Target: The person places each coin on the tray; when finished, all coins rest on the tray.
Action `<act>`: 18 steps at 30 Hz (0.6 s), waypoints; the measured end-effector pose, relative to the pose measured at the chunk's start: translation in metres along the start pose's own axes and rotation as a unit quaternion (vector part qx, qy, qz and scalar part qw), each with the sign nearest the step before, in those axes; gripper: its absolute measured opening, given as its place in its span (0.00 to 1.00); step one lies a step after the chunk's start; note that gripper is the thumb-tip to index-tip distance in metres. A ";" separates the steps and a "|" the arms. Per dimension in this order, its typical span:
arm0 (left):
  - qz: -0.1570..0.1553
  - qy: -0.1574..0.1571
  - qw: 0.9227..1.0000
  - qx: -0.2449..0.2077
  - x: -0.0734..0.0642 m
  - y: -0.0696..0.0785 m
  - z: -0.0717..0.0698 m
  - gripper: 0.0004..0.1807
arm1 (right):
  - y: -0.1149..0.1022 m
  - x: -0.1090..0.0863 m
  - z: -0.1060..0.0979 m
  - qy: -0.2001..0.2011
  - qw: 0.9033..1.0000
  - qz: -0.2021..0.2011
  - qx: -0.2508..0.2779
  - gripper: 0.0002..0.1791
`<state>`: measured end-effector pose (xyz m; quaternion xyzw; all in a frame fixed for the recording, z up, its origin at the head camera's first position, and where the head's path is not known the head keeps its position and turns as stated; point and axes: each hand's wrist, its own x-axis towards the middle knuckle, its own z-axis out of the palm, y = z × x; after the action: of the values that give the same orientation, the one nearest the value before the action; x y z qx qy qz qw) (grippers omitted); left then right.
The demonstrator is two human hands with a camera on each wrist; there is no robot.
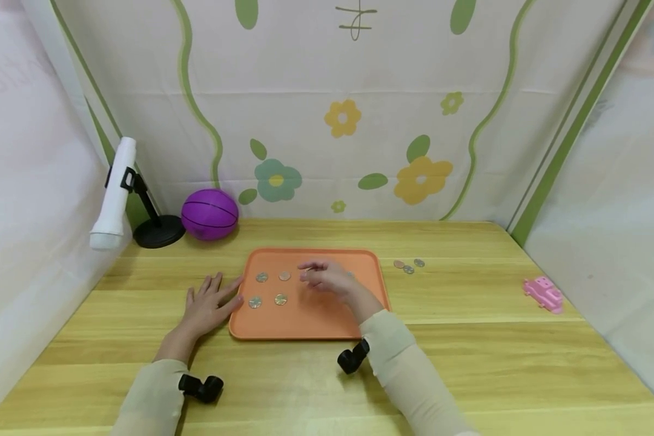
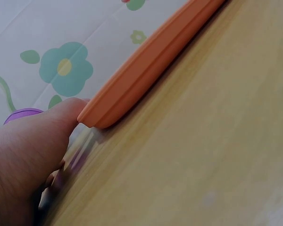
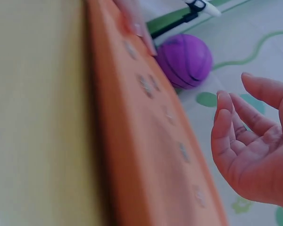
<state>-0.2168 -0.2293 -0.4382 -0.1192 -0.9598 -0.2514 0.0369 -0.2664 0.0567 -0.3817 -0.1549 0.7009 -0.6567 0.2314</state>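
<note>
An orange tray point(image 1: 316, 324) lies on the table with several coins on it, among them a silver coin point(image 1: 255, 302) and a copper-coloured coin point(image 1: 284, 276). My left hand point(image 1: 206, 310) rests at the tray's left edge, fingers spread, with thumb and forefinger touching the rim. Over the tray hovers my right hand point(image 1: 331, 280), its fingers loosely bent. In the right wrist view this hand point(image 3: 254, 146) holds nothing, thumb apart from the fingers. It partly hides coins in the tray's upper row in the head view.
Three loose coins point(image 1: 408, 269) lie on the table right of the tray. Farther right is a pink toy point(image 1: 544, 294). At the back left stand a purple ball point(image 1: 209, 215) and a white tube point(image 1: 114, 194) on a black stand point(image 1: 158, 231). A flowered cloth point(image 1: 316, 121) hangs behind the table.
</note>
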 end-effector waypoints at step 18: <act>0.000 0.002 1.000 -0.004 -0.002 0.001 0.000 0.31 | -0.006 -0.035 -0.112 0.103 0.991 -0.020 -0.088 0.26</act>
<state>-0.2150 -0.2283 -0.4380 -0.1183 -0.9586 -0.2559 0.0387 -0.2968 0.1694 -0.3683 -0.1201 0.7728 -0.6094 0.1307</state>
